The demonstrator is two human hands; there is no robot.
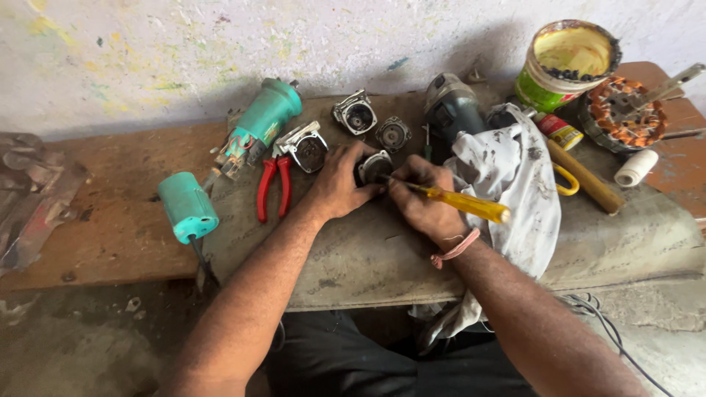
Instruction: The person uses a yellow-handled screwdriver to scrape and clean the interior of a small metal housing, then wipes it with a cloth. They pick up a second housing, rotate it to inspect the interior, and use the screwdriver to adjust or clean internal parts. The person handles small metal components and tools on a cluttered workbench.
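Head view: the left hand [340, 184] wraps around a small dark metal housing [375, 167] on the counter [368, 254], its grip pressed together on the part, so that only the housing's upper right face shows between the two hands. The right hand [423, 202] is clenched on a screwdriver [460, 201] with a yellow handle; the handle sticks out to the right past the palm, and the shaft runs left toward the housing. The tip is hidden where it meets the part, so whether it sits in a screw cannot be told. A pink band [456, 248] circles the right wrist.

Left of the hands lie red pliers [273, 184], touching a grey gear case [305, 147], and a teal tool body [257, 125] with its innards showing at the lower end. A separate teal cap [187, 206] lies near the counter's front edge, with a cord below it. Behind the hands sit two more round metal parts [355, 114] and [393, 134], just beside each other. A dark grinder [450, 106] is partly covered by a stained white rag [515, 184], which drapes over the counter's edge and hides whatever lies under it. Far right: a paint-smeared bucket [566, 62], a copper-wound stator [627, 112] partly cut by a metal bar, a white tape roll [636, 167] and a wooden stick [585, 176]. Both forearms run off the bottom of the frame.
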